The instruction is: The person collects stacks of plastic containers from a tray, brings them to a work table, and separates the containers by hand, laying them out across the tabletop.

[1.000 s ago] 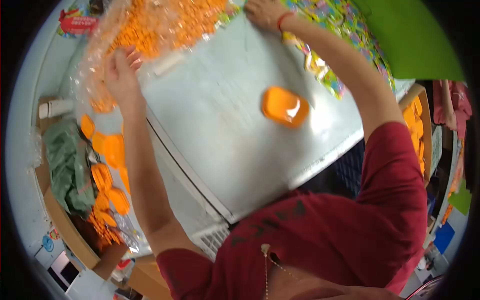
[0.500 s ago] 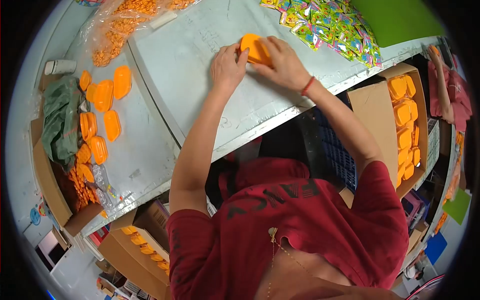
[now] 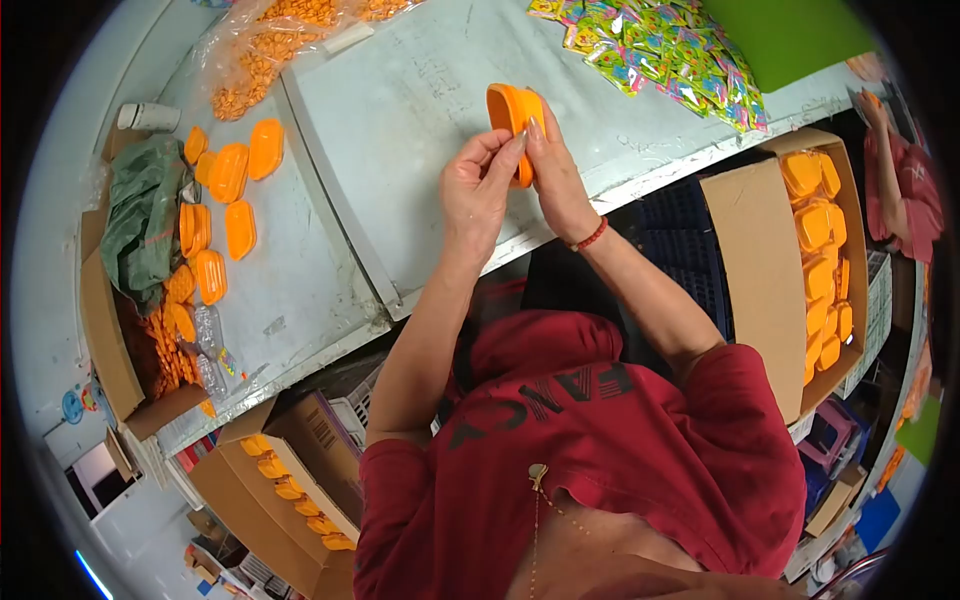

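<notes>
An orange plastic case [image 3: 515,108], a small rounded container, is held on edge above the worktable. My right hand [image 3: 558,180] grips it from the right, with the fingers behind it and the thumb against its side. On its left side, my left hand [image 3: 476,190] is closed, with thumb and fingertips pressed together at the case's lower edge. Whether the left fingers also hold a small piece is hidden. To the left on the table lie several similar orange cases [image 3: 240,230], some of them open-faced shells.
A clear bag of small orange pieces [image 3: 245,80] lies at the far left, a pile of colourful packets [image 3: 650,60] at the far right. Cardboard boxes of orange cases [image 3: 755,290] stand right and lower left. A green cloth [image 3: 140,220] hangs left. Another person's arm [image 3: 885,160] shows right.
The case has been lifted and turned from lying nearly flat to standing on edge. Both hands have moved nearer my body, and my left hand has come to its lower edge.
</notes>
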Demonstrator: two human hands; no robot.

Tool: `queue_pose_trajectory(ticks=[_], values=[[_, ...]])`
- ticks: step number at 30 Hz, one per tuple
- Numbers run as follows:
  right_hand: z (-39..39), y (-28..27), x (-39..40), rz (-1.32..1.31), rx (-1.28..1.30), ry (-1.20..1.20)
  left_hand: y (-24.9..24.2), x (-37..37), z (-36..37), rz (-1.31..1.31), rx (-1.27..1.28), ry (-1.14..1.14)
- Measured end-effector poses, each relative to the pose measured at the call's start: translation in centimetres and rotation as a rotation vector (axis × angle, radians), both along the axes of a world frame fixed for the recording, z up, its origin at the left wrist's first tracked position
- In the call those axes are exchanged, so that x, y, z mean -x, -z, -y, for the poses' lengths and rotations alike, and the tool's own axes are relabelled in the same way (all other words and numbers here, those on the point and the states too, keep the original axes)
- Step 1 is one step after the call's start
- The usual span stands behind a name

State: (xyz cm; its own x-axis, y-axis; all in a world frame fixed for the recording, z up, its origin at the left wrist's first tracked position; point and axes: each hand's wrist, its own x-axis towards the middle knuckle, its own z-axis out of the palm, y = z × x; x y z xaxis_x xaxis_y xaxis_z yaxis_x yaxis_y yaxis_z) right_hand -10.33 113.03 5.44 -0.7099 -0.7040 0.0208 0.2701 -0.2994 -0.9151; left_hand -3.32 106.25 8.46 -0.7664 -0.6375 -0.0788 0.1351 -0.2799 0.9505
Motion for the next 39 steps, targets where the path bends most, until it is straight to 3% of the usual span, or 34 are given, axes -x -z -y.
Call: queue_pose_trajectory(ticks=[1,13,28,30,31,33,34,35,39], values=[[-0.2,-0.1,-0.5,-0.115,-0.003,0.075,-0.2,-0.3,-0.4,-0.002,0.006,0.01],[-1.2,-1.3,-3.4,-0.177,0.035,0.259,-1.9,-1.7,-3.5,-0.064,0.199,-0.173],[-0.9,-1.0,-2.0,0.039,0.142,0.267,-1.3,-0.1,-2.4,-0.006,0.118,-0.082],[-1.0,-0.8,-0.5,0.112,0.051,0.033,-0.3,0.1,-1.6,0.138,0.437,-0.063],[-0.6,-0.4,0.2,0.11,0.058,0.031,-0.1,0.5,-1.1,0.136,0.445,-0.065],[0.0,1.0,1.7,-0.094,-0.027,0.299,0.4,1.4,-0.2,0.103,0.475,-0.138],[0.0,1.2,2.6,0.178,0.046,0.296,0.5,2.2,0.8,0.144,0.398,-0.236],[-0.2,2.1,3.8,0.168,0.032,0.336,0.7,2.9,2.4,0.146,0.404,-0.232],[-1.1,2.5,4.9,0.21,-0.007,0.323,4.0,8.7,9.4,0.2,1.384,-0.153]])
